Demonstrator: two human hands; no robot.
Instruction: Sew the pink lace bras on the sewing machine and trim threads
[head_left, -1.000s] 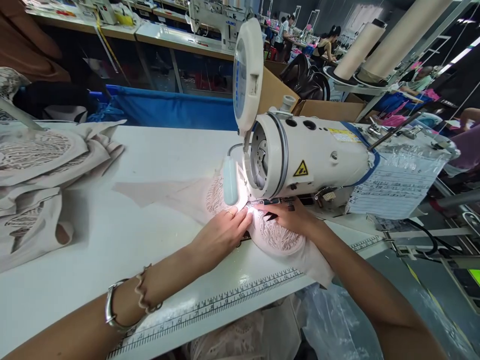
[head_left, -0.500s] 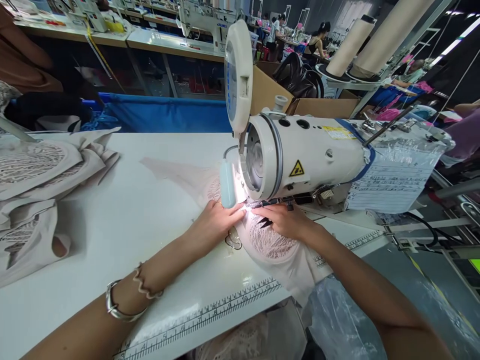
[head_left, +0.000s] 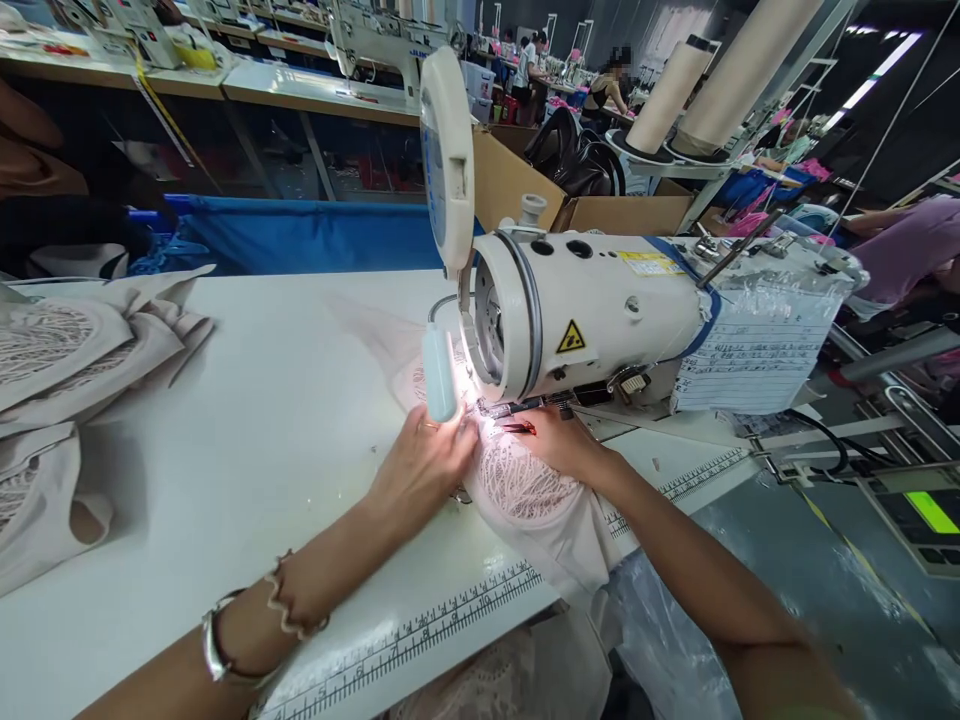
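Observation:
My left hand (head_left: 437,452) is closed, thumb and fingers pinching the edge of a pale pink lace bra cup piece (head_left: 529,482) beside the sewing machine's needle area. My right hand (head_left: 562,442) lies on the same fabric just right of the needle, with pointed thread snips (head_left: 519,428) poking out from under it; its fingertips are partly hidden. The white sewing machine (head_left: 600,310) stands over the fabric. A lit light-blue lamp (head_left: 439,372) hangs at its head, and sheer fabric (head_left: 382,340) trails out behind the needle.
Stacked pink lace pieces (head_left: 56,345) lie at the table's left. A printed ruler (head_left: 420,640) runs along the front edge. Behind are a blue cloth bin (head_left: 315,235), a cardboard box (head_left: 510,180) and thread cones (head_left: 671,95). Other people sit farther off.
My left hand's fingers have curled in tighter near the needle. The snips under my right hand have turned flatter and now catch red light. The whole view has shifted slightly.

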